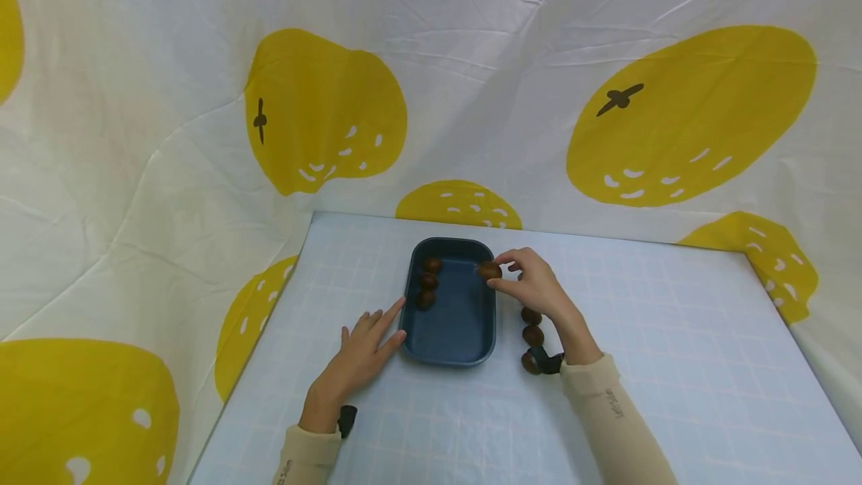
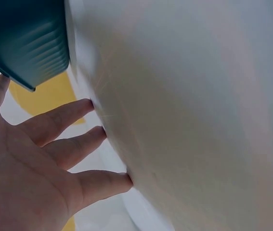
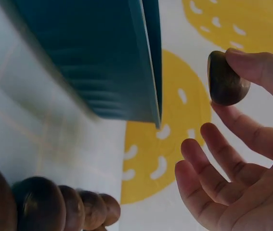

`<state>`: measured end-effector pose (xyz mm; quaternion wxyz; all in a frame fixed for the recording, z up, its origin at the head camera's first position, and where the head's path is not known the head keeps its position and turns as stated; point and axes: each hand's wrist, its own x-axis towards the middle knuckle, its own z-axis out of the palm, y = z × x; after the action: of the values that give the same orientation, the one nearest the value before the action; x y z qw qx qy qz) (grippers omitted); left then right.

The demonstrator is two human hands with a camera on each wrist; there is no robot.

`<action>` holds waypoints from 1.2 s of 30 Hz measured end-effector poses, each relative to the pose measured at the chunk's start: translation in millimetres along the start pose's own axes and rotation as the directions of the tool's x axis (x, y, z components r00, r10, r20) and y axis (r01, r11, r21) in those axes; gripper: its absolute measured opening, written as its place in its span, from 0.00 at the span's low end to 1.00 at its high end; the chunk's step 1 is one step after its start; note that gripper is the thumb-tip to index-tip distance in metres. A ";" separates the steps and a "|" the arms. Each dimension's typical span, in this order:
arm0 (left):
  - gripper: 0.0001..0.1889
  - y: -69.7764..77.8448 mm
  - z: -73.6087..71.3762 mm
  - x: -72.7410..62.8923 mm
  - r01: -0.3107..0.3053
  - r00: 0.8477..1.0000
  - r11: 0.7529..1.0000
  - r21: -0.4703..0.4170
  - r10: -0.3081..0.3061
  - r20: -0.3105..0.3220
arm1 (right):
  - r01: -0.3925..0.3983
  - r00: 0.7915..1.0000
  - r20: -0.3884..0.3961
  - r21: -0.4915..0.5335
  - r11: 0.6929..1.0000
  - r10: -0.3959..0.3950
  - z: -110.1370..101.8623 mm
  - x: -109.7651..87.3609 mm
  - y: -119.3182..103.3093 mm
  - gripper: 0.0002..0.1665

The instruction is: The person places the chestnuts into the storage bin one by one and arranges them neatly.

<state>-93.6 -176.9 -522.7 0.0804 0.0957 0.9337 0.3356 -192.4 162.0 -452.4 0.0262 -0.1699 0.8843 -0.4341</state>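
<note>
A dark blue rectangular tray (image 1: 459,328) stands on the table, with a short row of brown chestnuts (image 1: 428,281) along its left side. My right hand (image 1: 535,284) pinches one chestnut (image 1: 490,271) between thumb and index finger over the tray's right rim. In the right wrist view that chestnut (image 3: 225,82) is glossy and dark, and the other fingers are spread away from it. My left hand (image 1: 359,356) rests at the tray's left side, fingers spread. In the left wrist view, its thumb touches the tray's rim (image 2: 11,76) and other fingertips meet the tabletop.
More chestnuts (image 1: 533,334) lie in a row on the table right of the tray, below my right wrist. A pale checked cover (image 1: 673,350) lies over the table. Behind hangs white cloth with large yellow fruit prints (image 1: 694,118).
</note>
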 end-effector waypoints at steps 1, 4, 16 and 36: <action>0.32 -0.1 0.0 0.0 0.000 1.000 1.000 0.000 0.000 0.000 | 0.000 1.000 0.004 -0.002 1.000 0.000 1.3 1.1 -2.1 0.24; 0.32 -0.6 -0.3 -0.2 0.005 1.000 1.000 0.003 -0.005 0.005 | 0.007 1.000 0.019 -0.004 1.000 -0.006 5.5 4.3 -8.1 0.25; 0.32 -1.2 -0.3 0.6 0.007 1.000 1.000 0.003 -0.007 0.007 | 0.128 0.987 0.093 0.021 0.992 -0.130 24.4 24.9 -34.1 0.23; 0.33 -2.8 1.7 -0.2 0.026 1.000 1.000 -0.001 -0.026 0.012 | 0.238 0.949 0.212 0.010 0.971 -0.235 59.7 51.2 -37.5 0.19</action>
<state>-93.5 -178.0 -525.8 0.0903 0.0856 0.9341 0.3348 -218.6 78.9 -455.2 0.0666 -0.3201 0.8532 -0.4064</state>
